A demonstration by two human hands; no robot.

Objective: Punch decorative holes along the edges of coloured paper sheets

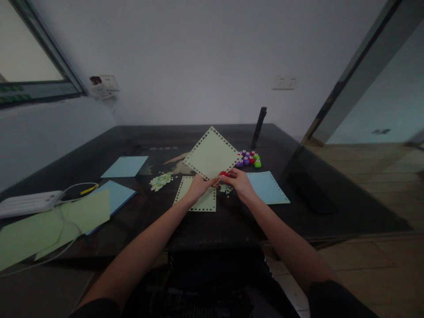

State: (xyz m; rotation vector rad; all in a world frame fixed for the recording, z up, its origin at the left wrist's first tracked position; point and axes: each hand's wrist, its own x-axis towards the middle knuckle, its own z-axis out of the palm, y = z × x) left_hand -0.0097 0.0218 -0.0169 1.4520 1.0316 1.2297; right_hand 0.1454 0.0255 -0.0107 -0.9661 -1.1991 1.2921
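Note:
A pale green sheet of paper [212,154], with punched holes along its edges, is held up cornerwise above the table. My left hand [198,187] grips its lower corner. My right hand [240,182] is closed on a small red craft punch [224,174] at the sheet's lower right edge. Below lies another punched green sheet [205,204], partly hidden by my left hand. Small paper cut-outs [226,189] are scattered between my hands. To the right rests a light blue sheet [268,187] with punched edges.
A pile of paper bits [160,181] lies left of my hands. Several purple, red and green punches [247,160] stand behind the right hand, near an upright black object [259,128]. A white power strip [29,204] with a cable, green sheets [79,212] and a blue sheet [127,166] are leftward; a dark phone-like object [313,192] is rightward.

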